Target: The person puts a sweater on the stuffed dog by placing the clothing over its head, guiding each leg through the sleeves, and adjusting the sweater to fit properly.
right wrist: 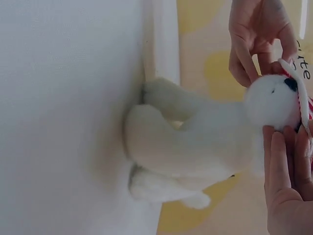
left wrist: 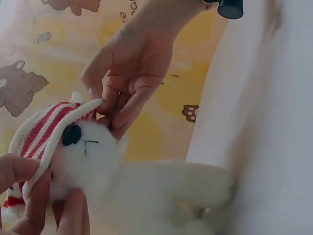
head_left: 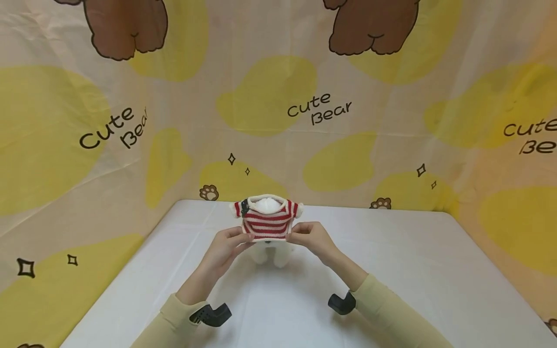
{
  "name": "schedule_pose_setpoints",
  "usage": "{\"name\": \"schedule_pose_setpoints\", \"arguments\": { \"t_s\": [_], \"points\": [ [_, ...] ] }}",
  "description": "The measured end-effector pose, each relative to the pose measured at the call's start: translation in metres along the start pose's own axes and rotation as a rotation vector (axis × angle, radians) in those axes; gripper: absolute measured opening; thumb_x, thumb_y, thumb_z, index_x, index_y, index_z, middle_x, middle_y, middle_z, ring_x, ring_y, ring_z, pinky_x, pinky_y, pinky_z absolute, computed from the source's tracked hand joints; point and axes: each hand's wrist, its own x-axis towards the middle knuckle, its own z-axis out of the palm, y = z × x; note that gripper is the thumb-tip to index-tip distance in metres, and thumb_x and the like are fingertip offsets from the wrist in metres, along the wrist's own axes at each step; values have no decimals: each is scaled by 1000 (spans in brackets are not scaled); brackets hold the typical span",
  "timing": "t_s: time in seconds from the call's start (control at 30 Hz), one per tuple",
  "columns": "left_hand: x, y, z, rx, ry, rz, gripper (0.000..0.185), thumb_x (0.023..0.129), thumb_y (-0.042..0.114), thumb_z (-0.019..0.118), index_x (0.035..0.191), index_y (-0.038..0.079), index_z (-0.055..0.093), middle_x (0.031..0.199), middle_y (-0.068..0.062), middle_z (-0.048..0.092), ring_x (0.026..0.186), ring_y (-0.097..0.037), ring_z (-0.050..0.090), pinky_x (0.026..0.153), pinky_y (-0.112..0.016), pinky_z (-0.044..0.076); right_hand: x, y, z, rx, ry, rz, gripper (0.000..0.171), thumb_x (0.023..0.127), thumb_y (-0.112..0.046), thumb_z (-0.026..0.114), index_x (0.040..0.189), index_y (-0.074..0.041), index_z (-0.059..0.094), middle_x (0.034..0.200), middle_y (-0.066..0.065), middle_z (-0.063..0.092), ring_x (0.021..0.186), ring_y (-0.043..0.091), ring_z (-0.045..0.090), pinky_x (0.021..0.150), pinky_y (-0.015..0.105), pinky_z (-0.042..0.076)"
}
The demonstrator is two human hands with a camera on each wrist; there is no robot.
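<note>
Both our sleeves (head_left: 174,314) come in from the bottom, and our 2 hands are up at the middle of the white table (head_left: 435,270). Left hand (head_left: 224,249) and right hand (head_left: 313,239) each pinch a side of the little red striped sweater (head_left: 266,223), stretched over the head of a white plush toy (right wrist: 195,142) standing on the table

White plush toy (head_left: 271,251) upright on table, red-striped sweater (head_left: 266,223) over head.

You've got a flat white-covered table (head_left: 435,270), boxed by a cream-and-yellow "Cute Bear" printed fabric backdrop (head_left: 270,96); lighting soft, even.
</note>
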Motion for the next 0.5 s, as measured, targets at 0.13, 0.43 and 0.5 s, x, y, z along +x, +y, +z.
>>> {"name": "schedule_pose_setpoints", "arguments": {
  "t_s": [0.13,0.43,0.5],
  "points": [
    [2,-6,-1,2,8,31,13,86,3,63,74,7,60,85,-1,61,96,-16,54,94,-28,43,0,4,-4,-25,-17,-19,16,82,-14,70,84,2,67,74,-5,63,78,13,52,73,30,44],
    [13,-16,-9,68,-39,83,18,85,2,63,72,9,53,86,-2,54,97,-19,50,88,-27,45,4,16,-9,-184,-8,-88,17,79,-17,74,81,-2,67,76,3,68,72,11,61,70,25,51],
    [16,-18,-12,89,-46,86,16,85,2,64,74,8,53,87,-2,55,97,-19,51,88,-27,46,5,18,-9,-200,-3,-92,16,78,-18,74,80,-3,68,76,4,68,72,11,62,70,25,51]
  ]
}}
